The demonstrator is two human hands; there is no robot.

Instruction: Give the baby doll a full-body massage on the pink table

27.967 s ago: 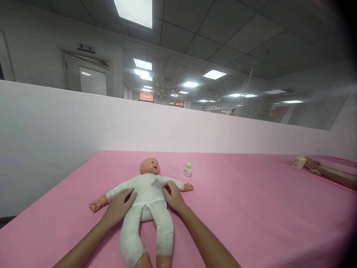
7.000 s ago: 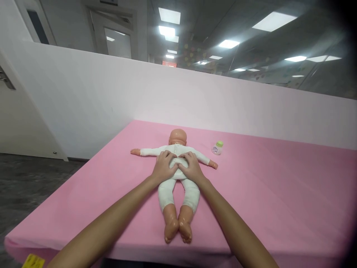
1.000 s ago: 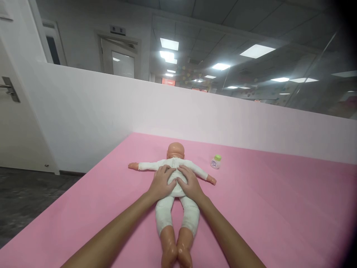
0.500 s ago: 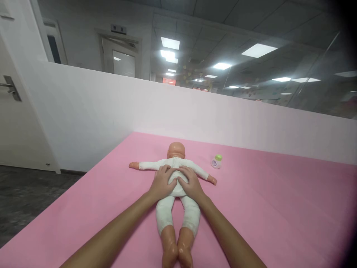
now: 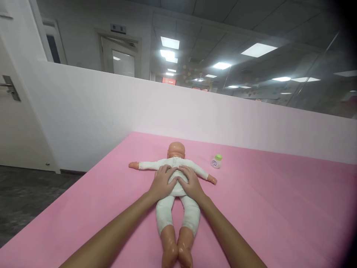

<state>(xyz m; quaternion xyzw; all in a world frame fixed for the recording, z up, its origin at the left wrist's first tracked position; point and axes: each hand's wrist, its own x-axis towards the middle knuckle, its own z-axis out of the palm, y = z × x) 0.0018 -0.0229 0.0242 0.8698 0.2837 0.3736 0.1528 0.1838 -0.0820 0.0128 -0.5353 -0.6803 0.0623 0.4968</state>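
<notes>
A baby doll (image 5: 178,190) with a white cloth body and tan plastic head, hands and legs lies face down, its head away from me and its arms spread wide. My left hand (image 5: 163,180) rests flat on the left side of the doll's back. On the right side lies my right hand (image 5: 192,182), mirrored. Both hands have thumbs spread from the fingers, with thumb tips close together over the middle of the back. Neither hand grasps anything. Beyond the doll's right-side arm stands a small clear bottle (image 5: 216,163) with a green cap.
The doll lies on a pink padded surface (image 5: 264,208). A low white wall (image 5: 223,119) runs along its far side, with glass above. At the left are a door (image 5: 22,123) with a metal handle and a dark floor (image 5: 28,197).
The thumbs and fingertips of my two hands sit very slightly closer together on the doll's back. The doll and bottle have not moved.
</notes>
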